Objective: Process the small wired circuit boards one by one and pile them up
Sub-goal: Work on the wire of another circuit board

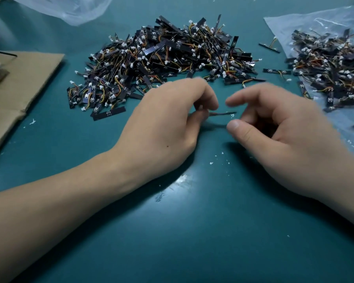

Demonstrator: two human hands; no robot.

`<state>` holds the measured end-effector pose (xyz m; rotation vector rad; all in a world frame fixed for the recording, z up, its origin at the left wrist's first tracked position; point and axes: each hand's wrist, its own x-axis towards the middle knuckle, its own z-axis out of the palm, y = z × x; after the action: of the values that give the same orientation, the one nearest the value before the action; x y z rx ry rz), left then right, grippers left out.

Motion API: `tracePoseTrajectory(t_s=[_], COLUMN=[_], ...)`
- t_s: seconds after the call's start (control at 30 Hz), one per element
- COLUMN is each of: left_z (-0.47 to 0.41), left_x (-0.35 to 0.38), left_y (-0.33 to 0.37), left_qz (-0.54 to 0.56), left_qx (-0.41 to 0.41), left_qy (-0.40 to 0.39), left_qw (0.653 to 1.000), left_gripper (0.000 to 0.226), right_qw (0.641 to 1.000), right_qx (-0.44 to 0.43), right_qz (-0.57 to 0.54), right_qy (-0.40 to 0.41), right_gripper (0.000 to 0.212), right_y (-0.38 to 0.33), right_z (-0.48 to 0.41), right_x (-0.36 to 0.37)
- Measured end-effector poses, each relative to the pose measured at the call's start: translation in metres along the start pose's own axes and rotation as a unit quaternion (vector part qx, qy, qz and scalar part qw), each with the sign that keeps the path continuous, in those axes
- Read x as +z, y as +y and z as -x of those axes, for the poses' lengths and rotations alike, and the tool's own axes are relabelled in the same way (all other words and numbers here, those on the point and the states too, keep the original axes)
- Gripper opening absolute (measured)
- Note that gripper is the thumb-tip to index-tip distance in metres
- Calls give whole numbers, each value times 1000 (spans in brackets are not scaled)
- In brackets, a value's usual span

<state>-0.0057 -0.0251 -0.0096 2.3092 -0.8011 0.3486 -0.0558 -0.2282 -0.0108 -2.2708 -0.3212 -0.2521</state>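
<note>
While pinching board (223, 113) by end in left hand (168, 119), holding level, probably to offer free end to right hand (278, 123), loose-fingered, empty.

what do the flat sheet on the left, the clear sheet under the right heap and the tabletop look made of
Flat sheet: cardboard, matte brown, with a fold crease and a cut edge.
Clear sheet: thin plastic film, glossy, see-through and wrinkled, likely a bag.
Tabletop: smooth teal surface with a soft sheen and glare patches, perhaps a rubber or vinyl mat. The look leaves that open.
</note>
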Motion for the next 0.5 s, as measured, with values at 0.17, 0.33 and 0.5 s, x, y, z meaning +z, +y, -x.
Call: tracePoseTrajectory(t_s=[0.17, 0.33, 0.5], left_z=[1, 0, -4], left_x=[-2, -3, -6], left_y=[4, 3, -2], left_qz=[52, 128, 258], left_qx=[58, 30, -28], left_qy=[-5, -31, -90], left_qw=[997, 991, 961], left_gripper=[14, 15, 11], right_qw=[999, 1000, 997], right_qx=[-3, -11, -24], right_qz=[38, 18, 35], right_qy=[7, -6, -70], right_gripper=[14, 27, 35], right_y=[1, -3, -3], right_z=[-1, -1, -1], right_x=[-1, -3, -6])
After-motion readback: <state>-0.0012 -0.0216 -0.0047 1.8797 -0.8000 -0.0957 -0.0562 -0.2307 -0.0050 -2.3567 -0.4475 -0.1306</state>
